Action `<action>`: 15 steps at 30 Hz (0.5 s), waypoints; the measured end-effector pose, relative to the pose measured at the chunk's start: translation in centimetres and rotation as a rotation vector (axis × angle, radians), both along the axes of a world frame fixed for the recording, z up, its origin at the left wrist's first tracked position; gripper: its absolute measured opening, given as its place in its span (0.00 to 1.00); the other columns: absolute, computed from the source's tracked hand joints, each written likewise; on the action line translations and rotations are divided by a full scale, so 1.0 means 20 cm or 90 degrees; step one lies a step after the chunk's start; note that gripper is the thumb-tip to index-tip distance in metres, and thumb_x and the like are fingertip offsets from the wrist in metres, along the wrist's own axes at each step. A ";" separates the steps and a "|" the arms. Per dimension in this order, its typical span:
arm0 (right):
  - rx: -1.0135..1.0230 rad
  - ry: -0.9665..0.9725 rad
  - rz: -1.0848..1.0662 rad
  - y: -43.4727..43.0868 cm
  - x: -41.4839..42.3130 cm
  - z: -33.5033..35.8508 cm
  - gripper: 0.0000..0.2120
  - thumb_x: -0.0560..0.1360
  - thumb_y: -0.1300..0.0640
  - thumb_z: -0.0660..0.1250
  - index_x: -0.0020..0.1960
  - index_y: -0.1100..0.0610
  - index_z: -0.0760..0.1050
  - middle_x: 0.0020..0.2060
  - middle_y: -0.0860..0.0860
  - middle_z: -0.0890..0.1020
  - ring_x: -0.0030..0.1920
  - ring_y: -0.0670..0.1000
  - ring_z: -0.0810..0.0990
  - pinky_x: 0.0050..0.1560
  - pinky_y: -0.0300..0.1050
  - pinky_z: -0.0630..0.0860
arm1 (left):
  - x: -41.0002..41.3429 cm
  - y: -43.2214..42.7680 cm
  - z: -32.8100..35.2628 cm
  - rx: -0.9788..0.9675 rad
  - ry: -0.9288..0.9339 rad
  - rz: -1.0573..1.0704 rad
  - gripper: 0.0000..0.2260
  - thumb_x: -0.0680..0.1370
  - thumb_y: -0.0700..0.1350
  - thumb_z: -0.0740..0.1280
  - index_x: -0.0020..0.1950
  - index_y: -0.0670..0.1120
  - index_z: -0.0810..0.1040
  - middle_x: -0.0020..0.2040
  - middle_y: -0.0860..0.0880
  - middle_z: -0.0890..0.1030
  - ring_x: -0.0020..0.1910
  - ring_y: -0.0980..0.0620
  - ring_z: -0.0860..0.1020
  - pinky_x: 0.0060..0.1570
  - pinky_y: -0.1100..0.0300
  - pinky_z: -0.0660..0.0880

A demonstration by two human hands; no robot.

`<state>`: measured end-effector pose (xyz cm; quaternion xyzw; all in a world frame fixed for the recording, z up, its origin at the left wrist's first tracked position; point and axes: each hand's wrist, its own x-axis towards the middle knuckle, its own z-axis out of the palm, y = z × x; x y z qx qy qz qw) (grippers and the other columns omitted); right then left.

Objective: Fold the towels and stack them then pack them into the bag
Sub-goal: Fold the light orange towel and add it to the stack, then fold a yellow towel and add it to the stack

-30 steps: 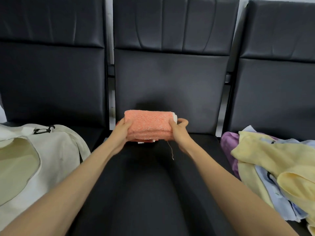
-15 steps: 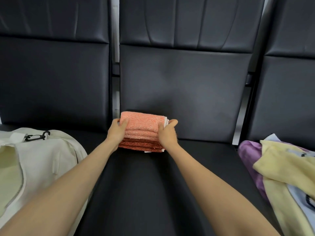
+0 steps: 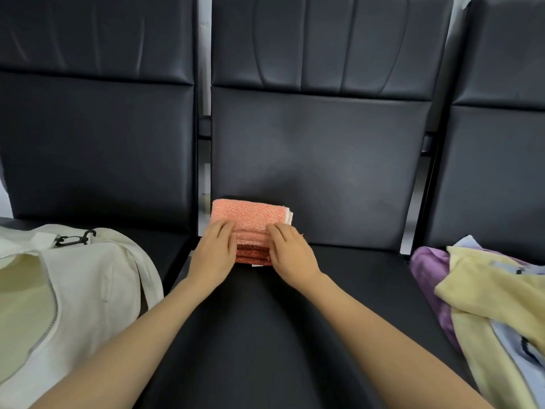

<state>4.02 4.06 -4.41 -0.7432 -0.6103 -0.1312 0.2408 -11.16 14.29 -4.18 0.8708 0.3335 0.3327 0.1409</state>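
Note:
A small stack of folded orange towels (image 3: 250,219) lies at the back of the middle black seat (image 3: 265,335). The top towel is light coral, and darker orange ones show beneath it. My left hand (image 3: 213,255) rests flat on the stack's left front part. My right hand (image 3: 290,252) lies flat on its right front part. Both hands have straight fingers pressing down on the towels. A cream canvas bag (image 3: 59,290) with an open mouth sits on the left seat.
A loose pile of unfolded yellow, purple and pale blue towels (image 3: 486,296) lies on the right seat. The bag has a black clip (image 3: 73,239) near its top and a strap hanging toward the middle seat. Tall black backrests stand behind all three seats.
The coral towel was held up between both hands, then lowered onto the darker orange towels. My hands have shifted from gripping its sides to lying flat on top of the stack.

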 end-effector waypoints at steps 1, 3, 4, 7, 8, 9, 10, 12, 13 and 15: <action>-0.039 -0.003 0.012 -0.02 0.00 -0.02 0.22 0.73 0.64 0.58 0.66 0.65 0.71 0.60 0.60 0.77 0.60 0.62 0.77 0.55 0.56 0.78 | -0.01 -0.02 -0.02 -0.019 0.027 -0.014 0.21 0.81 0.41 0.61 0.74 0.42 0.66 0.73 0.46 0.66 0.72 0.47 0.65 0.66 0.54 0.67; -0.129 -0.014 0.014 -0.05 0.02 -0.04 0.30 0.75 0.67 0.56 0.76 0.63 0.56 0.75 0.59 0.61 0.75 0.58 0.59 0.73 0.53 0.61 | -0.04 -0.02 -0.05 -0.057 0.096 -0.038 0.27 0.81 0.41 0.61 0.78 0.44 0.56 0.78 0.49 0.54 0.77 0.49 0.57 0.68 0.55 0.65; -0.175 -0.012 0.009 -0.06 0.03 -0.04 0.32 0.77 0.67 0.54 0.78 0.61 0.48 0.78 0.55 0.52 0.78 0.53 0.50 0.76 0.50 0.52 | -0.04 -0.02 -0.06 -0.077 0.119 -0.049 0.29 0.80 0.40 0.61 0.79 0.45 0.53 0.79 0.51 0.51 0.77 0.49 0.54 0.68 0.55 0.65; -0.237 0.011 -0.011 -0.06 0.03 -0.01 0.33 0.79 0.65 0.52 0.79 0.57 0.40 0.78 0.49 0.43 0.78 0.48 0.41 0.76 0.50 0.46 | -0.02 -0.01 -0.05 -0.137 0.133 -0.065 0.31 0.80 0.38 0.61 0.79 0.46 0.50 0.79 0.52 0.47 0.78 0.49 0.51 0.70 0.55 0.62; -0.248 0.016 -0.015 -0.06 0.02 0.01 0.33 0.79 0.65 0.53 0.79 0.56 0.40 0.78 0.49 0.43 0.78 0.48 0.41 0.76 0.51 0.46 | -0.02 -0.01 -0.04 -0.152 0.135 -0.066 0.31 0.80 0.38 0.61 0.79 0.46 0.50 0.79 0.51 0.47 0.78 0.49 0.51 0.71 0.54 0.61; -0.253 0.025 -0.016 -0.07 0.01 0.02 0.34 0.79 0.64 0.53 0.79 0.56 0.40 0.78 0.49 0.43 0.78 0.48 0.41 0.76 0.52 0.46 | -0.02 -0.01 -0.03 -0.168 0.136 -0.068 0.31 0.80 0.38 0.62 0.79 0.46 0.50 0.79 0.51 0.46 0.78 0.49 0.50 0.72 0.54 0.59; -0.252 0.040 -0.016 -0.08 0.00 0.03 0.34 0.78 0.64 0.54 0.79 0.56 0.41 0.78 0.49 0.44 0.78 0.49 0.41 0.76 0.53 0.47 | -0.02 -0.01 -0.02 -0.182 0.138 -0.071 0.31 0.80 0.38 0.62 0.79 0.46 0.50 0.79 0.51 0.46 0.78 0.49 0.49 0.73 0.54 0.57; -0.224 0.089 -0.009 -0.12 -0.01 0.06 0.33 0.79 0.63 0.56 0.79 0.55 0.45 0.78 0.50 0.48 0.78 0.52 0.47 0.76 0.52 0.51 | -0.04 -0.02 0.02 -0.198 0.144 -0.078 0.31 0.80 0.38 0.62 0.79 0.45 0.50 0.79 0.51 0.47 0.78 0.49 0.49 0.74 0.56 0.54; -0.207 0.122 -0.008 -0.15 -0.02 0.07 0.32 0.79 0.62 0.57 0.79 0.54 0.48 0.78 0.50 0.50 0.77 0.55 0.53 0.75 0.52 0.56 | -0.05 -0.03 0.04 -0.197 0.148 -0.076 0.30 0.80 0.37 0.61 0.79 0.45 0.51 0.79 0.50 0.47 0.78 0.49 0.49 0.74 0.56 0.53; -0.191 0.176 -0.026 -0.23 -0.03 0.13 0.30 0.79 0.62 0.57 0.78 0.51 0.50 0.78 0.50 0.52 0.68 0.59 0.69 0.64 0.52 0.70 | -0.06 -0.07 0.11 -0.170 0.150 -0.055 0.29 0.80 0.37 0.60 0.79 0.44 0.53 0.79 0.48 0.50 0.77 0.48 0.52 0.73 0.56 0.55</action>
